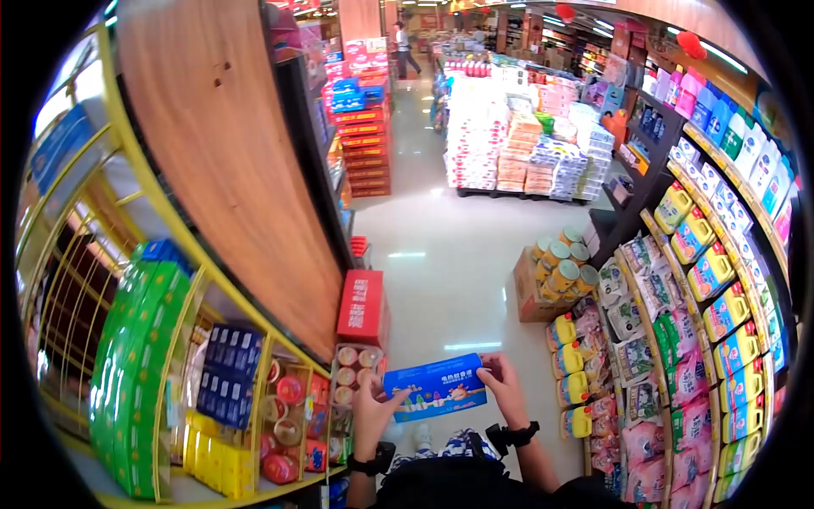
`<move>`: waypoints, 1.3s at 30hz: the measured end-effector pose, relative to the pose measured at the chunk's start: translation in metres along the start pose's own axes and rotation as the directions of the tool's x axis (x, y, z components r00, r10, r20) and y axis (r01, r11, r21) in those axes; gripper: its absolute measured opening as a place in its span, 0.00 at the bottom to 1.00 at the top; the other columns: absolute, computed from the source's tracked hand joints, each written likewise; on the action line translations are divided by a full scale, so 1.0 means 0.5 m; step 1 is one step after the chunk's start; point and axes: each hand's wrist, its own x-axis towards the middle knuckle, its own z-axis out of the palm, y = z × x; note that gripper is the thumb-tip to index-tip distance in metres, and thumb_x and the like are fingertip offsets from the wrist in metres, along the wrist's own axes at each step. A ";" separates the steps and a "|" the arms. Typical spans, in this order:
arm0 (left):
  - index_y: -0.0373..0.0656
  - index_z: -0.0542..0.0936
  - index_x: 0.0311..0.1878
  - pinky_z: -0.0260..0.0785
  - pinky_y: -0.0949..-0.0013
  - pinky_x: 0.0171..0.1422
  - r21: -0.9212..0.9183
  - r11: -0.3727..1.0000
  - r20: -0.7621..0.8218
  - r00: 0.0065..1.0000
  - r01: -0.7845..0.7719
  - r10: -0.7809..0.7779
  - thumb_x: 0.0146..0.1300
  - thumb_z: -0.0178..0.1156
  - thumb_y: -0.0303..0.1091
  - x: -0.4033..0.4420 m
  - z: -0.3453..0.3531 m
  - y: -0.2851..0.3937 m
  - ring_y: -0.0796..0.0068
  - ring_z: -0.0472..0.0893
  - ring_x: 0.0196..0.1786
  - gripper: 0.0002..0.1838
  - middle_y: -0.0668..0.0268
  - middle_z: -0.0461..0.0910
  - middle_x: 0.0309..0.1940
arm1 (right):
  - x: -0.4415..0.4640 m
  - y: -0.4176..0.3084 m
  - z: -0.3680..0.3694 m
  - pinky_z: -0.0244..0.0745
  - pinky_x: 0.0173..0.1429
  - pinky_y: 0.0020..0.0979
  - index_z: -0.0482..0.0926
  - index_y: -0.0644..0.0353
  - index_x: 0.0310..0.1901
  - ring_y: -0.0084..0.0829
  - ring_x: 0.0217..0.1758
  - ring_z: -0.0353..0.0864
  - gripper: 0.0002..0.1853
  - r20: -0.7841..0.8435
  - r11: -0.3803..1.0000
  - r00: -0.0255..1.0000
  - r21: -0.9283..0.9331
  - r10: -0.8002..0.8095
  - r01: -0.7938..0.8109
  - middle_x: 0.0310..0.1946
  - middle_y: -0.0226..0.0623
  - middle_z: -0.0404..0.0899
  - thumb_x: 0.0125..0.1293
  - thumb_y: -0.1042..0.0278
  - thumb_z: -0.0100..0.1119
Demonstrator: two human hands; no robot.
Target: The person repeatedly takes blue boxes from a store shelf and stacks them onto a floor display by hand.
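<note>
A blue printed box (437, 388) with white lettering and small cartoon pictures is held up in front of my body, over the aisle floor. My left hand (375, 402) grips its left end, the thumb lying across the front. At the right end my right hand (502, 382) pinches the upper corner, thumb on the face and fingers behind. Both wrists wear black bands. The box's back and the fingertips behind it are hidden.
Left of me stands a yellow-framed shelf (262, 373) with boxes and jars. A red carton (363, 307) sits by the wooden pillar (229, 170). Detergent shelves (657, 339) line the right, near a carton of cans (534, 293). Farther off are stacked packs (517, 136) and a walking person (405, 51).
</note>
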 end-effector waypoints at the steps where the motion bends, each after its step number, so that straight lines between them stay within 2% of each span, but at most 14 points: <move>1: 0.40 0.72 0.43 0.82 0.73 0.48 0.031 0.999 0.056 0.998 0.012 -0.014 0.62 0.84 0.26 0.036 0.013 -0.006 0.81 0.86 0.43 0.24 0.66 0.87 0.37 | 0.014 -0.007 -0.006 0.80 0.66 0.30 0.79 0.63 0.61 0.26 0.59 0.85 0.14 -0.027 1.000 1.000 0.000 0.012 -0.012 0.55 0.34 0.86 0.80 0.71 0.66; 2: 0.40 0.73 0.40 0.81 0.74 0.44 -0.050 0.998 0.070 0.997 -0.027 0.030 0.64 0.82 0.26 0.065 0.028 -0.027 0.83 0.86 0.42 0.21 0.65 0.88 0.37 | 0.026 0.003 -0.015 0.82 0.66 0.31 0.79 0.64 0.61 0.27 0.60 0.86 0.14 -0.059 1.000 0.998 0.002 0.014 -0.014 0.56 0.37 0.86 0.80 0.72 0.67; 9: 0.33 0.80 0.51 0.90 0.67 0.43 0.128 0.977 0.362 0.909 0.171 -0.207 0.65 0.83 0.31 0.250 0.109 0.002 0.71 0.91 0.47 0.21 0.61 0.88 0.43 | 0.121 0.039 -0.060 0.79 0.73 0.37 0.80 0.67 0.61 0.33 0.64 0.87 0.15 -0.258 0.998 0.966 0.062 0.029 -0.014 0.62 0.43 0.87 0.76 0.76 0.66; 10: 0.31 0.81 0.54 0.90 0.67 0.43 0.062 0.989 0.367 0.918 0.135 -0.148 0.65 0.83 0.32 0.284 0.128 -0.032 0.70 0.92 0.48 0.23 0.61 0.87 0.44 | 0.147 0.044 -0.065 0.79 0.73 0.37 0.80 0.67 0.61 0.33 0.65 0.87 0.15 -0.281 0.999 0.960 0.042 0.010 0.002 0.62 0.44 0.87 0.76 0.76 0.66; 14: 0.30 0.82 0.57 0.89 0.67 0.45 0.194 0.981 0.394 0.917 -0.022 -0.057 0.66 0.82 0.33 0.436 0.211 -0.015 0.70 0.92 0.48 0.24 0.61 0.87 0.42 | 0.293 0.053 -0.117 0.77 0.76 0.40 0.80 0.67 0.61 0.37 0.68 0.86 0.17 -0.322 0.999 0.946 0.005 -0.037 0.040 0.65 0.47 0.86 0.76 0.72 0.68; 17: 0.31 0.82 0.58 0.89 0.66 0.47 0.194 0.981 0.422 0.900 0.028 -0.110 0.66 0.82 0.33 0.562 0.277 0.030 0.71 0.92 0.47 0.25 0.62 0.87 0.42 | 0.419 0.035 -0.154 0.75 0.78 0.40 0.79 0.67 0.61 0.39 0.70 0.85 0.16 -0.324 0.997 0.944 0.016 -0.064 0.073 0.68 0.49 0.85 0.76 0.71 0.68; 21: 0.32 0.81 0.66 0.90 0.66 0.52 0.272 0.957 0.349 0.937 -0.103 0.002 0.66 0.82 0.32 0.707 0.341 0.097 0.72 0.89 0.48 0.30 0.61 0.85 0.46 | 0.604 -0.018 -0.192 0.74 0.80 0.41 0.79 0.66 0.61 0.40 0.72 0.84 0.16 -0.282 0.992 0.952 0.008 -0.117 0.124 0.72 0.51 0.83 0.76 0.71 0.67; 22: 0.33 0.79 0.70 0.90 0.66 0.55 0.253 0.966 0.350 0.936 -0.061 -0.032 0.66 0.82 0.30 0.744 0.351 0.108 0.72 0.88 0.52 0.33 0.61 0.83 0.48 | 0.644 -0.039 -0.198 0.74 0.80 0.42 0.78 0.66 0.61 0.41 0.72 0.84 0.17 -0.256 0.990 0.957 -0.017 -0.139 0.140 0.73 0.52 0.82 0.76 0.71 0.67; 26: 0.33 0.80 0.71 0.89 0.66 0.61 0.142 0.988 0.273 0.962 -0.059 0.018 0.65 0.80 0.23 0.867 0.398 0.114 0.73 0.86 0.56 0.32 0.63 0.83 0.51 | 0.799 -0.058 -0.210 0.75 0.80 0.41 0.79 0.67 0.62 0.41 0.73 0.83 0.17 -0.210 0.982 0.959 -0.054 -0.189 0.182 0.74 0.52 0.81 0.75 0.73 0.67; 29: 0.33 0.81 0.70 0.88 0.66 0.66 0.050 0.996 0.218 0.974 -0.073 0.061 0.66 0.79 0.21 0.932 0.431 0.149 0.72 0.85 0.61 0.30 0.59 0.83 0.58 | 0.897 -0.056 -0.210 0.77 0.79 0.41 0.81 0.67 0.64 0.41 0.74 0.83 0.18 -0.236 0.982 0.954 -0.022 -0.185 0.185 0.74 0.52 0.82 0.75 0.75 0.66; 30: 0.33 0.79 0.69 0.86 0.63 0.69 0.014 0.999 0.203 0.979 -0.029 0.025 0.65 0.78 0.19 0.963 0.436 0.121 0.67 0.84 0.68 0.30 0.54 0.80 0.68 | 0.930 -0.051 -0.210 0.79 0.78 0.41 0.83 0.68 0.65 0.41 0.74 0.83 0.20 -0.251 0.977 0.944 -0.054 -0.214 0.207 0.73 0.51 0.82 0.74 0.78 0.66; 33: 0.35 0.75 0.66 0.87 0.60 0.68 -0.082 0.996 0.166 0.985 -0.039 0.052 0.63 0.79 0.18 1.070 0.459 0.062 0.61 0.82 0.72 0.31 0.50 0.77 0.73 | 1.035 -0.043 -0.207 0.79 0.78 0.41 0.83 0.68 0.64 0.42 0.74 0.83 0.19 -0.248 0.978 0.947 -0.098 -0.204 0.184 0.72 0.51 0.83 0.73 0.79 0.66; 37: 0.37 0.73 0.64 0.87 0.57 0.69 0.012 0.998 0.133 0.990 0.054 -0.055 0.63 0.79 0.17 1.226 0.496 0.071 0.59 0.82 0.72 0.30 0.50 0.79 0.70 | 1.195 -0.029 -0.219 0.79 0.78 0.41 0.83 0.67 0.67 0.41 0.75 0.83 0.22 -0.190 0.975 0.963 -0.149 -0.193 0.167 0.73 0.49 0.82 0.72 0.79 0.67; 39: 0.36 0.74 0.64 0.87 0.58 0.69 0.007 1.000 0.122 0.992 0.000 -0.001 0.63 0.79 0.18 1.317 0.514 0.073 0.60 0.82 0.72 0.30 0.52 0.82 0.65 | 1.288 -0.030 -0.221 0.81 0.77 0.40 0.83 0.67 0.66 0.40 0.73 0.84 0.23 -0.183 0.969 0.961 -0.174 -0.207 0.176 0.73 0.48 0.82 0.70 0.82 0.66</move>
